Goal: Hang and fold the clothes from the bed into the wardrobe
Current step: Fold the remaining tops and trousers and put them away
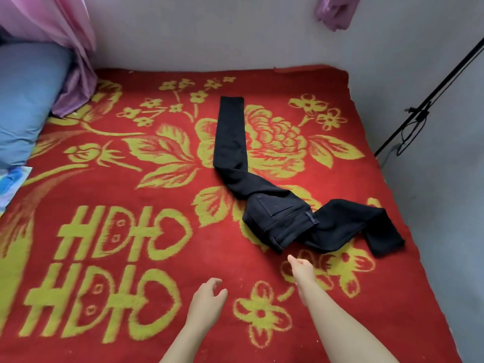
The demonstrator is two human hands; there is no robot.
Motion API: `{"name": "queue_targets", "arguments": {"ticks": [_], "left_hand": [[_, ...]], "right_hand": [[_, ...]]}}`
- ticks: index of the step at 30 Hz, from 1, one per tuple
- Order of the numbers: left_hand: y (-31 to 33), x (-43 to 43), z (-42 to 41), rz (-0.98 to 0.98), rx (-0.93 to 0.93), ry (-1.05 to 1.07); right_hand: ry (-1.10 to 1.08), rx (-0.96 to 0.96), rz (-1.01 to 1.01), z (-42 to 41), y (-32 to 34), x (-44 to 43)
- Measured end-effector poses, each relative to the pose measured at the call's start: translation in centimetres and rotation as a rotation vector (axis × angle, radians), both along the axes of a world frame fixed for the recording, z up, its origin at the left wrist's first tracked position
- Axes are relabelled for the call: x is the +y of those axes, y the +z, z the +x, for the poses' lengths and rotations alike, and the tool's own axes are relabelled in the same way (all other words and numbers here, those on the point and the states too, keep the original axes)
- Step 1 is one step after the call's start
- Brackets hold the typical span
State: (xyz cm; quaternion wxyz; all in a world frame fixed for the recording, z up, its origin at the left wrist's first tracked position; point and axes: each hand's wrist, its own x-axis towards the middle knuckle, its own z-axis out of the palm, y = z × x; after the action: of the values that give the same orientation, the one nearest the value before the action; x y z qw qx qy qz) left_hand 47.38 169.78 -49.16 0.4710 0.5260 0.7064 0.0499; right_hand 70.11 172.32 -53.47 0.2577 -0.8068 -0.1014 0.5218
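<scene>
Right of centre on the bed (pixel 131 195), with its red cover of yellow flowers, black trousers (pixel 277 216) lie crumpled, one leg running to the upper middle of the frame, the other bent off right. At lower centre the right hand (pixel 301 269) reaches near the waistband (pixel 278 244) without touching it. The left hand (pixel 208 297) hovers just lower left; each grip is loose, fingers lightly curled, holding nothing.
</scene>
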Motion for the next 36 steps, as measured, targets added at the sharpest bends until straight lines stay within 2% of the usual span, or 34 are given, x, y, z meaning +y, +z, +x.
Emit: {"name": "queue_targets", "arguments": {"ticks": [8, 15, 19, 21, 25, 30, 33, 36], "left_hand": [[-1.6, 3.8, -1.0, 0.021, 0.074, 0.122], [-2.5, 2.6, -3.0, -0.036, 0.132, 0.188], [-2.8, 2.4, -3.5, -0.064, 0.144, 0.19], [-2.6, 2.3, -3.9, -0.076, 0.154, 0.183], [-2.0, 2.4, -4.3, -0.072, 0.154, 0.144], [-0.1, 2.7, -3.2, 0.016, 0.097, 0.029], [0.9, 2.8, -2.1, 0.069, 0.104, -0.113], [3.1, 2.2, -1.4, 0.139, 0.057, -0.261]], "right_hand": [[-0.174, 0.19, 0.061, 2.1, -4.6, 6.8], [-0.317, 0.284, -0.006, 1.9, -7.1, 8.4], [-0.414, 0.339, 0.024, 1.4, -7.7, 9.3], [-0.401, 0.273, 0.016, 1.1, -7.8, 9.1], [-0.228, -0.02, 0.071, 0.9, -5.5, 8.5], [0.097, -0.395, 0.223, 0.1, 2.2, 6.6], [0.252, -0.491, 0.274, -1.3, 6.0, 4.8], [0.225, -0.507, 0.375, -3.7, 11.7, 3.1]]}}
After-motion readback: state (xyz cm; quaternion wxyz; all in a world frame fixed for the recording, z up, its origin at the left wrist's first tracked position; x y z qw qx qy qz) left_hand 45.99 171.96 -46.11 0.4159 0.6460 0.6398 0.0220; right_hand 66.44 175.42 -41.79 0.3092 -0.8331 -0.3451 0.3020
